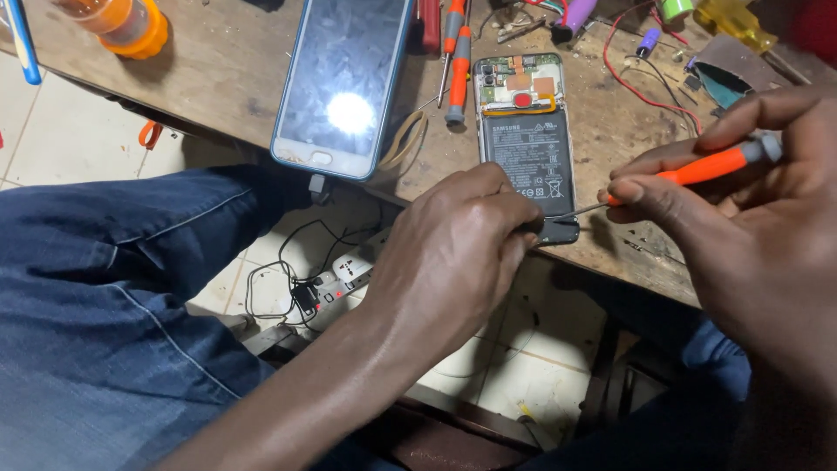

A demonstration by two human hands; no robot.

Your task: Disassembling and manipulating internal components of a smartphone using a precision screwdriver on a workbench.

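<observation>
At the near edge of the wooden surface [227,78] lies the opened phone [525,139], back cover off, with its black battery and the board at the top bare to view. My left hand [453,253] is curled down on the phone's lower end, fingertips pinching that bottom edge to steady it. My right hand [741,218] is closed around the orange-handled screwdriver [697,167], whose thin tip meets the phone's bottom corner just beside my left fingers. I judge the opening-up done and the work now at the lower section; the battery sits in place, and I cannot tell whether any screws there are out. Beside it lies a second phone [342,83], screen up, with two more orange screwdrivers [457,57] between the two phones.
</observation>
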